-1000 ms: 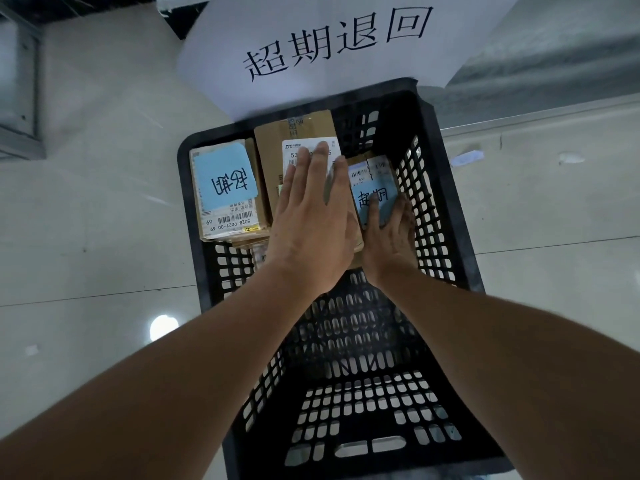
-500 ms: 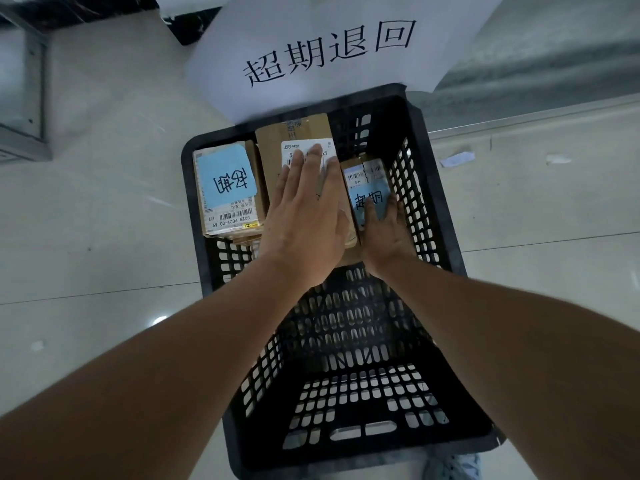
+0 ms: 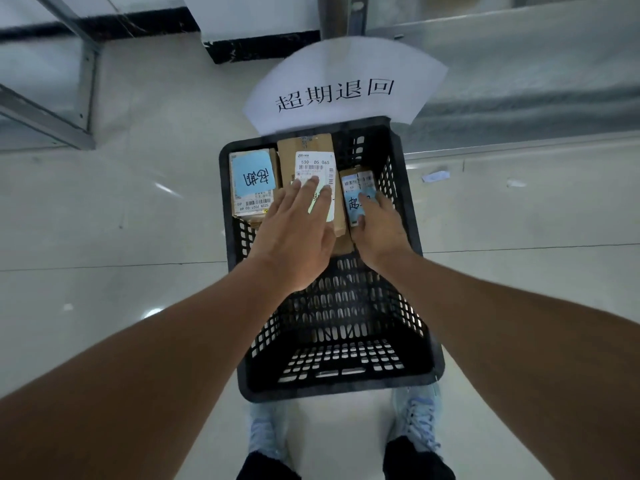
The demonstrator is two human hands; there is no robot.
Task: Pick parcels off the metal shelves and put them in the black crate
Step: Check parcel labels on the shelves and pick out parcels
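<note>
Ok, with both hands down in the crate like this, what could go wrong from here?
1. The right hand rests on the small parcel beside the crate's perforated wall; the fingers might scrape the holes when pulled out.
2. The left hand lies flat on the middle parcel, whose white label could crease or peel.
3. The crate sits by the person's shoes, a possible trip hazard.

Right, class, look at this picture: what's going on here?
A person stands over a black crate on the floor. Three parcels lie at its far end. The left hand lies flat over the middle parcel; the right hand rests on the small parcel by the right wall. The left parcel is untouched. A paper sign stands behind the crate.
</note>
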